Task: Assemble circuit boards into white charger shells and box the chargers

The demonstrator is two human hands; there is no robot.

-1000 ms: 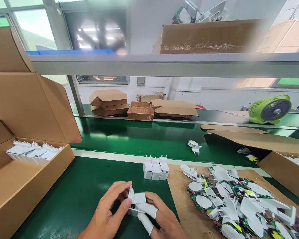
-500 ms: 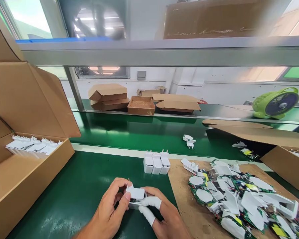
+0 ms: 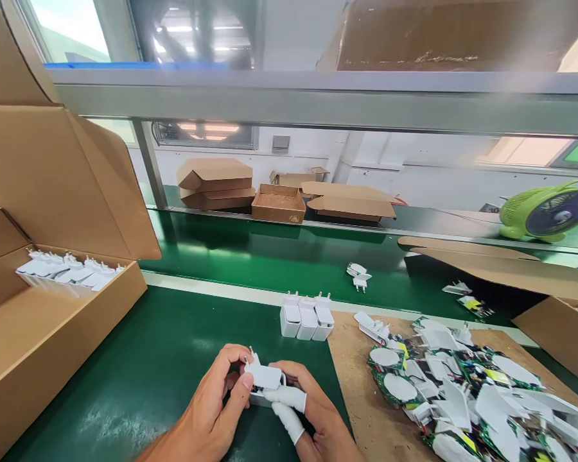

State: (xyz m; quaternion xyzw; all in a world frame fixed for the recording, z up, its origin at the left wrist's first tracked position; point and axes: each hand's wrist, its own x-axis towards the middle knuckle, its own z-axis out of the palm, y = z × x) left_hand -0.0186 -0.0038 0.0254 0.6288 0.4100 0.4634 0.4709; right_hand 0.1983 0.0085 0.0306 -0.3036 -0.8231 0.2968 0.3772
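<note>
My left hand (image 3: 216, 404) pinches the left end of a white plug adapter (image 3: 264, 378) between thumb and fingers, near its pins. My right hand (image 3: 313, 410), with white covers on two fingers, grips the same adapter at its right end. Its lid lies slightly raised over the housing, and dark circuit parts show in the gap. Beyond my hands, three white adapters (image 3: 307, 317) stand side by side with pins up. To the right, a heap of white casings and green circuit boards (image 3: 443, 385) lies on a brown board (image 3: 361, 398).
An open carton (image 3: 77, 340) at the left holds a row of white adapters. Another carton (image 3: 559, 333) stands at the right. Loose parts (image 3: 359, 277) lie on the green belt (image 3: 270, 256). Behind it are small boxes (image 3: 278, 204) and a green fan (image 3: 549, 210). A metal beam (image 3: 293, 106) crosses above.
The view has shifted and tilted slightly. My right hand's covered fingers have moved a little along the adapter's front edge. Both hands keep their hold.
</note>
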